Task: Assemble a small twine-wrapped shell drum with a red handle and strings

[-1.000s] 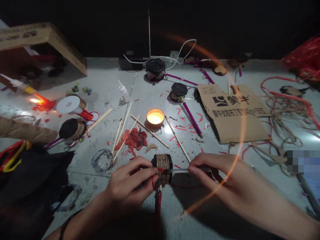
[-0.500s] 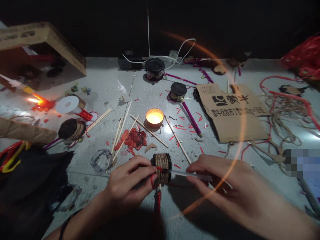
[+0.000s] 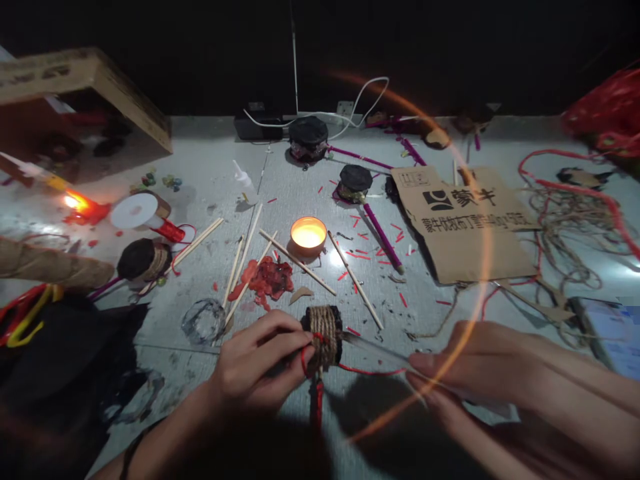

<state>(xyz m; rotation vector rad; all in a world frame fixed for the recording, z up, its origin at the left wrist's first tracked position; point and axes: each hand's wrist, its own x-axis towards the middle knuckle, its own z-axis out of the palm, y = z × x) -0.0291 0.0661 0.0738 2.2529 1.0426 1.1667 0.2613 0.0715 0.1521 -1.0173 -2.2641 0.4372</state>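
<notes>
Twine-wrapped drum (image 3: 325,332) sits in bent left fingers (image 3: 281,348), right hand (image 3: 505,373) pointing leftward.

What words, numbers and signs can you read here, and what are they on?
"蒙牛": big black writing on the flat cardboard, beside a black logo.
"蒙牛优牧布丁雪": the smaller line under it; the end is blurred, maybe "40g" and more.
Little signs in the cardboard's top left corner: too small to read.
Box on the picture's left: printing too blurred.
Phone at the right edge: screen too blurred.
</notes>
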